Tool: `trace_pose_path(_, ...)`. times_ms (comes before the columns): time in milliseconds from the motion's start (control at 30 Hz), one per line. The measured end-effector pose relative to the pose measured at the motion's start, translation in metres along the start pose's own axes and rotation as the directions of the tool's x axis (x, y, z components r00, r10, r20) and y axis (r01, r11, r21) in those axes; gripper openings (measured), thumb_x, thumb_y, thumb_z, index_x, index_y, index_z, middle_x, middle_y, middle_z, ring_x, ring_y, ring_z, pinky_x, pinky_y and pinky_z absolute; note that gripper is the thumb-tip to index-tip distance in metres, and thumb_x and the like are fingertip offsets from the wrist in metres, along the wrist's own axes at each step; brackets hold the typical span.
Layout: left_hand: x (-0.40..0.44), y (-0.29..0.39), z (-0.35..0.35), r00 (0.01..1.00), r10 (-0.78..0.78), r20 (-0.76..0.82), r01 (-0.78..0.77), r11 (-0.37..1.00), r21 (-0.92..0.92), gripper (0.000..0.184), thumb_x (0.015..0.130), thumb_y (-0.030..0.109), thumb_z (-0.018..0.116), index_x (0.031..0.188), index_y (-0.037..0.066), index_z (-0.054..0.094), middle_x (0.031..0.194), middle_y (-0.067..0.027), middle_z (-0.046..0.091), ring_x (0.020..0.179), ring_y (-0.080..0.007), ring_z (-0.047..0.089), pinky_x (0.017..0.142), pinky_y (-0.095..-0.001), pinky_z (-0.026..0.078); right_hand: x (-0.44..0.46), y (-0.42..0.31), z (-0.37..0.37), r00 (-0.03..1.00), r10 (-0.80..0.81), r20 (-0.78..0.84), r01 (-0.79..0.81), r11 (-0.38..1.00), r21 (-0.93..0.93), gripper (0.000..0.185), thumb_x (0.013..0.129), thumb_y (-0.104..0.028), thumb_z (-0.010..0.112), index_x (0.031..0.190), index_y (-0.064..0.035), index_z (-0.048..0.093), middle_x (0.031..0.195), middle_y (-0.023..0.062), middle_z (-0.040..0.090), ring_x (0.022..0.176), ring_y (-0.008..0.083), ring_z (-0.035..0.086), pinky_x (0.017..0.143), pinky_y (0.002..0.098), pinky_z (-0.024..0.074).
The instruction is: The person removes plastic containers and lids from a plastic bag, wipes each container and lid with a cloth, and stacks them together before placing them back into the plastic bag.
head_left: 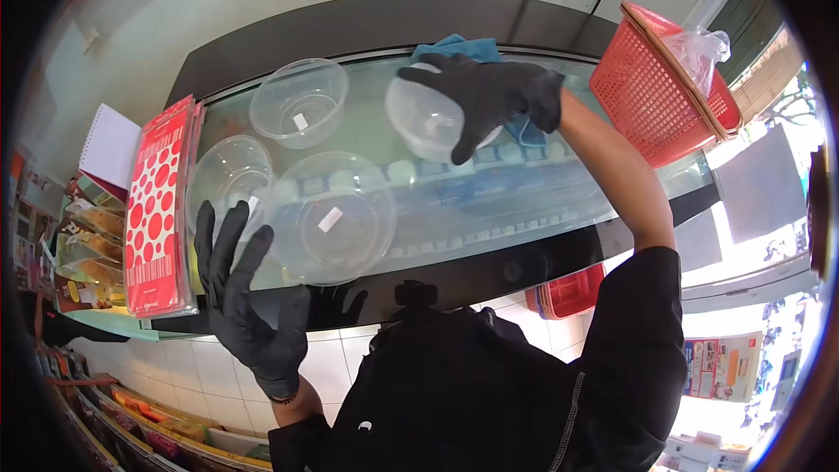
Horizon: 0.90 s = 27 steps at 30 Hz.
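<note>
Currently | right hand (489, 100): fingers spread across clear bowl (426, 121), grip unclear | left hand (253, 319): fingers apart, near another bowl (232, 177)

The gloved right hand (494, 100) covers a good part of one clear plastic bowl (415, 121), so it cannot be told whether the fingers grip its rim. The same hand hides also a part of the blue cloth (468, 48). The gloved left hand (251, 310) covers some of the left bowl (229, 166). On the front bowl (354, 183), any print on the white label (330, 219) is too small to read.
</note>
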State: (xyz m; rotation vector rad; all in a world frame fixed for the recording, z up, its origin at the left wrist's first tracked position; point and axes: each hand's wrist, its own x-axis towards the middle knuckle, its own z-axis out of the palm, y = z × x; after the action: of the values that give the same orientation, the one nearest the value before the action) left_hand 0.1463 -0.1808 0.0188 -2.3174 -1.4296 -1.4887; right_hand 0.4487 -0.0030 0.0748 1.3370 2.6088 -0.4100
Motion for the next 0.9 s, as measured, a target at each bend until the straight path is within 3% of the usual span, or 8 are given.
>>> trace_pose_path(300,0.049,-0.069,-0.023,0.865,-0.480,0.149,0.464,0.876,0.130,0.035,0.085,0.014,0.068,0.118,0.003,0.064,0.123,-0.0140,0.063,0.115,-0.0264,0.059,0.100,-0.0353,0.042,-0.080,0.143,0.007,0.963,0.266,-0.049,-0.262,0.962,0.073,0.116,0.055,-0.034,0.088,0.150,-0.0095,0.026,0.143,0.0191,0.042,0.131,0.0300,0.044,0.110,0.0405,0.0355)
trace_pose_path(400,0.059,-0.047,-0.021,0.898,-0.374,0.233,0.278,0.891,0.359,0.032,0.086,0.020,0.069,0.112,0.003,0.066,0.112,-0.0162,0.066,0.104,-0.0316,0.062,0.093,-0.0378,0.046,-0.092,0.155,0.001,0.918,0.392,-0.066,-0.397,0.911,-0.113,0.110,0.057,-0.033,0.088,0.149,-0.0116,0.031,0.145,0.0179,0.043,0.134,0.0319,0.042,0.111,0.0419,0.0329)
trace_pose_path(533,0.057,0.001,0.002,0.915,-0.092,0.394,-0.028,0.957,0.287,0.043,0.080,0.025,0.073,0.117,0.006,0.063,0.117,-0.0153,0.062,0.116,-0.0340,0.056,0.100,-0.0422,0.042,-0.113,0.150,-0.006,0.897,0.032,-0.441,-0.208,0.911,-0.357,0.096,0.065,-0.041,0.084,0.145,-0.0092,0.040,0.142,0.0167,0.048,0.133,0.0333,0.043,0.108,0.0375,0.0371)
trace_pose_path(600,0.050,0.036,0.020,0.839,0.016,0.543,-0.172,0.956,0.238,0.047,0.077,0.033,0.076,0.114,0.007,0.064,0.115,-0.0136,0.063,0.117,-0.0325,0.055,0.104,-0.0437,0.041,-0.088,0.164,-0.023,0.849,0.219,-0.481,-0.301,0.949,-0.099,0.083,0.068,-0.041,0.081,0.137,-0.0072,0.049,0.132,0.0174,0.057,0.122,0.0326,0.053,0.101,0.0377,0.0427)
trace_pose_path(733,0.029,0.039,0.049,0.732,-0.046,0.680,-0.234,0.920,0.315,0.035,0.081,0.030,0.073,0.106,0.007,0.067,0.098,-0.0128,0.066,0.105,-0.0294,0.063,0.099,-0.0425,0.045,-0.026,0.160,-0.027,0.839,0.479,-0.260,-0.482,0.874,0.055,0.057,0.072,-0.044,0.074,0.114,-0.0058,0.066,0.106,0.0171,0.069,0.092,0.0327,0.066,0.083,0.0399,0.0499)
trace_pose_path(800,0.025,0.033,0.045,0.730,-0.053,0.681,-0.218,0.927,0.306,0.020,0.089,0.023,0.066,0.098,0.004,0.068,0.082,-0.0109,0.069,0.085,-0.0254,0.069,0.083,-0.0406,0.053,0.003,0.174,-0.012,0.937,0.340,-0.086,-0.349,0.925,-0.151,0.044,0.075,-0.038,0.071,0.104,-0.0038,0.068,0.103,0.0182,0.069,0.091,0.0342,0.066,0.079,0.0421,0.0492)
trace_pose_path(833,0.021,0.028,0.048,0.823,-0.118,0.555,0.087,0.993,0.082,0.020,0.090,0.022,0.064,0.098,0.003,0.067,0.082,-0.0107,0.069,0.081,-0.0244,0.069,0.079,-0.0394,0.053,0.014,0.185,-0.006,0.960,0.280,-0.004,-0.273,0.930,-0.247,0.039,0.077,-0.034,0.069,0.099,-0.0028,0.069,0.102,0.0188,0.068,0.090,0.0350,0.066,0.077,0.0433,0.0488)
trace_pose_path(900,0.007,0.022,0.051,0.863,-0.372,0.341,0.501,0.717,-0.485,0.020,0.094,0.020,0.061,0.097,0.001,0.066,0.083,-0.0103,0.070,0.075,-0.0223,0.069,0.071,-0.0369,0.055,0.022,0.222,0.018,0.962,0.046,-0.270,-0.121,0.956,-0.269,0.030,0.079,-0.027,0.064,0.098,-0.0037,0.068,0.098,0.0198,0.068,0.088,0.0353,0.066,0.077,0.0436,0.0494)
